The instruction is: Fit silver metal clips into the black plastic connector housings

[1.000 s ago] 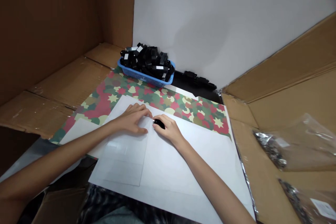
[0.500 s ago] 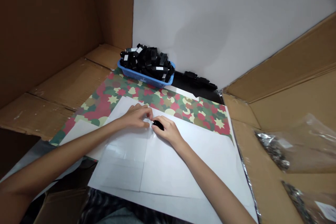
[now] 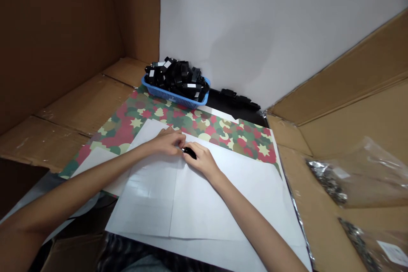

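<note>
a small black piece (image 3: 190, 152) with a shiny tip is gripped between thumb and fingers of the right hand (image 3: 202, 160), the tip pointing toward the left hand (image 3: 168, 141). that left hand is just beside it, fingers curled and thumb close to them; whether it pinches anything cannot be told. beneath both hands lie white sheets (image 3: 219, 212). beyond the hands shows a patterned sheet (image 3: 204, 126) in red, green and cream, and farther ahead of the left hand sits a blue basket (image 3: 170, 94) heaped with black parts (image 3: 178, 77), some with white labels. ahead of the right hand, farther off, dark pieces (image 3: 237, 97) lie along a pale wall (image 3: 223, 17). well right of the right hand, clear bags (image 3: 366, 180) containing metallic bits rest on cardboard (image 3: 309, 199).
</note>
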A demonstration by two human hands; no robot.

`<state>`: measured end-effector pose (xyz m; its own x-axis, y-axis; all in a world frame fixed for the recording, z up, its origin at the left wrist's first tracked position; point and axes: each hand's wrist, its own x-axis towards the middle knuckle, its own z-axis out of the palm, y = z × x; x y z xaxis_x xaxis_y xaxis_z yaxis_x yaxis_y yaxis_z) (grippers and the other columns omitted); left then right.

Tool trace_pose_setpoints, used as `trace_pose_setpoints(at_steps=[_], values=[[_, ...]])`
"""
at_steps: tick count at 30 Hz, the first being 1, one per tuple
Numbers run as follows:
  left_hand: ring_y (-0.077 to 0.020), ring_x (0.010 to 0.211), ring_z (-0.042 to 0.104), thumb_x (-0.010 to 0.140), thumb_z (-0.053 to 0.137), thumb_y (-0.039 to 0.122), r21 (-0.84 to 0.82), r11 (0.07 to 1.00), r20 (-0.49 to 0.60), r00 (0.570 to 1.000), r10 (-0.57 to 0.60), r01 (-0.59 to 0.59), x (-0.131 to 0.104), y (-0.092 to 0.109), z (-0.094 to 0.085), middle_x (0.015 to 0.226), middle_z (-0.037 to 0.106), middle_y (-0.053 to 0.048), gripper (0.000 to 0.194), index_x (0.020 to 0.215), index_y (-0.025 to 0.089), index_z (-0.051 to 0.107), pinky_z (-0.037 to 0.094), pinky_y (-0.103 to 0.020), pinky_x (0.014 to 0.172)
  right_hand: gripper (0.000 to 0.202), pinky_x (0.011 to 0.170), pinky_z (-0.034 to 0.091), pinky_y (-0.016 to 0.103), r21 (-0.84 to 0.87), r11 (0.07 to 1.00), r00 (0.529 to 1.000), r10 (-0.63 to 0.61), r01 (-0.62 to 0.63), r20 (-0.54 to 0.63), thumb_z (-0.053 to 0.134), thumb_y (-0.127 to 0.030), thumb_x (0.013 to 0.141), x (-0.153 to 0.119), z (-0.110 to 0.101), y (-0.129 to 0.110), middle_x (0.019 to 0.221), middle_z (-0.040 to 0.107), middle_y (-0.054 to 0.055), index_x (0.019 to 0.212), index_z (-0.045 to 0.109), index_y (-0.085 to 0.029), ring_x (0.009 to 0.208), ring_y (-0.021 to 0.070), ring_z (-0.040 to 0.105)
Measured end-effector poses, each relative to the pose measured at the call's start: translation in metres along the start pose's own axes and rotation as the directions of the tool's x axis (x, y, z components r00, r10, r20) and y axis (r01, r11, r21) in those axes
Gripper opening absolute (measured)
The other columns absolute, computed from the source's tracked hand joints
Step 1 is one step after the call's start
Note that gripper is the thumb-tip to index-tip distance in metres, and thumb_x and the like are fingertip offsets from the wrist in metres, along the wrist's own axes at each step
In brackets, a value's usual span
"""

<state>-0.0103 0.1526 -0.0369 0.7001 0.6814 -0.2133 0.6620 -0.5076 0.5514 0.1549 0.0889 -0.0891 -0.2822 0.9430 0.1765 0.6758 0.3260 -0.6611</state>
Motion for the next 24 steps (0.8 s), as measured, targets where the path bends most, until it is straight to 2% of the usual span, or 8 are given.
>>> trace_pose_setpoints(at_steps=[5, 8, 10, 13, 16, 20, 24], values=[[-0.0157, 0.073, 0.049, 0.064, 0.054, 0.023, -0.054, 0.996, 0.028, 0.997, 0.071, -0.069, 0.0, -0.009, -0.005, 0.074, 0.054, 0.001, 0.007, 0.065, 0.017, 0.049, 0.033, -0.027, 0.067, 0.015, 0.074, 0.047, 0.027, -0.011, 1.0, 1.0, -0.006, 0.006, 0.006, 0.051, -0.025, 0.082, 0.001, -0.001, 0.0, 0.084, 0.065, 0.001, 0.091, 0.062, -0.024, 0.078, 0.0177, 0.062], [-0.0176, 0.084, 0.052, 0.065, 0.052, 0.02, -0.08, 0.992, -0.027, 0.995, 0.095, -0.097, -0.01, -0.014, -0.01, 0.085, 0.057, -0.001, 0.012, 0.077, 0.019, 0.052, 0.038, -0.028, 0.074, 0.012, 0.074, 0.048, 0.028, -0.007, 1.0, 1.0, 0.004, -0.004, -0.006, 0.052, -0.026, 0.082, 0.001, -0.003, 0.0, 0.087, 0.066, 0.002, 0.089, 0.061, -0.024, 0.081, 0.0184, 0.062], [-0.0213, 0.092, 0.052, 0.069, 0.053, 0.025, -0.037, 0.998, -0.091, 0.995, 0.046, -0.05, -0.021, -0.013, -0.008, 0.095, 0.057, -0.004, 0.02, 0.089, 0.019, 0.053, 0.038, -0.032, 0.081, 0.011, 0.075, 0.048, 0.029, 0.011, 1.0, 1.0, 0.005, -0.005, -0.014, 0.052, -0.026, 0.081, 0.0, -0.003, -0.001, 0.088, 0.067, 0.002, 0.088, 0.06, -0.024, 0.082, 0.0188, 0.063], [-0.0278, 0.099, 0.048, 0.076, 0.053, 0.038, 0.118, 0.992, -0.16, 0.987, -0.014, 0.033, -0.036, -0.006, 0.002, 0.106, 0.057, -0.009, 0.032, 0.1, 0.018, 0.053, 0.036, -0.042, 0.086, 0.011, 0.075, 0.049, 0.029, 0.039, 0.999, 0.999, -0.002, 0.003, -0.036, 0.051, -0.027, 0.082, -0.002, -0.004, -0.002, 0.089, 0.067, 0.002, 0.089, 0.059, -0.024, 0.083, 0.0187, 0.064], [-0.0285, 0.098, 0.047, 0.078, 0.05, 0.037, 0.181, 0.98, -0.224, 0.974, -0.038, 0.08, -0.041, 0.002, 0.013, 0.103, 0.057, -0.009, 0.026, 0.095, 0.018, 0.052, 0.035, -0.043, 0.085, 0.014, 0.075, 0.05, 0.029, 0.058, 0.998, 0.999, -0.009, 0.012, -0.054, 0.05, -0.03, 0.083, -0.004, -0.006, -0.005, 0.091, 0.067, 0.004, 0.093, 0.057, -0.023, 0.083, 0.0191, 0.064], [-0.0221, 0.081, 0.053, 0.072, 0.051, 0.027, -0.013, 0.991, -0.214, 0.968, -0.132, 0.132, -0.038, 0.003, 0.015, 0.084, 0.06, -0.003, 0.015, 0.084, 0.018, 0.051, 0.038, -0.035, 0.073, 0.017, 0.069, 0.05, 0.029, 0.06, 0.998, 0.996, -0.028, 0.033, -0.086, 0.053, -0.033, 0.082, -0.007, -0.007, -0.008, 0.086, 0.067, 0.004, 0.095, 0.053, -0.022, 0.076, 0.0191, 0.064], [-0.0162, 0.065, 0.053, 0.071, 0.054, 0.026, -0.2, 0.976, -0.188, 0.974, -0.126, 0.088, -0.038, -0.001, 0.012, 0.077, 0.062, 0.0, 0.02, 0.09, 0.019, 0.057, 0.037, -0.029, 0.062, 0.012, 0.066, 0.048, 0.03, -0.045, 0.978, 0.972, -0.209, 0.206, -0.108, 0.051, -0.032, 0.085, -0.01, -0.006, -0.009, 0.081, 0.065, 0.004, 0.089, 0.053, -0.021, 0.072, 0.019, 0.062]])
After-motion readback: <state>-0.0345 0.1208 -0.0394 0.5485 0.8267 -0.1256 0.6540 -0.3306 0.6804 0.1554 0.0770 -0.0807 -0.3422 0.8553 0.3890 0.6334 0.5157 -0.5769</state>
